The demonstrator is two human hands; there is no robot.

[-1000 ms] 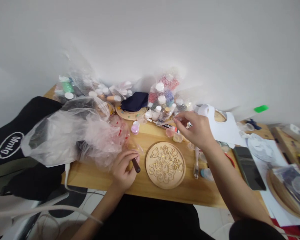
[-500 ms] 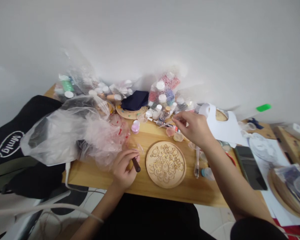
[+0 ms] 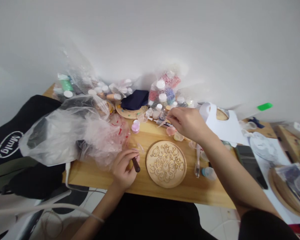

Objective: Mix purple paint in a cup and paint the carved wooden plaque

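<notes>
A round wooden disc [image 3: 166, 164] carved with a gold-lined flower pattern lies on the wooden table [image 3: 150, 186] near its front edge. Left of the disc rests my left hand [image 3: 123, 168], closed around a dark brown stick-like tool [image 3: 136, 164]. My right hand [image 3: 187, 123] reaches over the far side of the disc, its fingers pinched together above a glue tube [image 3: 164, 124] and some small bottles [image 3: 159, 111]. What the fingers pinch is too small to make out. Small pink and clear cups [image 3: 170, 131] sit just under that hand.
Crumpled clear plastic bags [image 3: 72, 133] fill the left of the table, beside a black bag [image 3: 12, 140]. Bagged beads and white-capped jars [image 3: 162, 90] line the wall. A palette [image 3: 131, 113], a pink jar [image 3: 135, 127], white paper [image 3: 224, 128] and a phone [image 3: 249, 160] lie around.
My right hand has moved left and farther back, from above the small cups to above the glue tube and bottles. The left hand has stayed put with its tool.
</notes>
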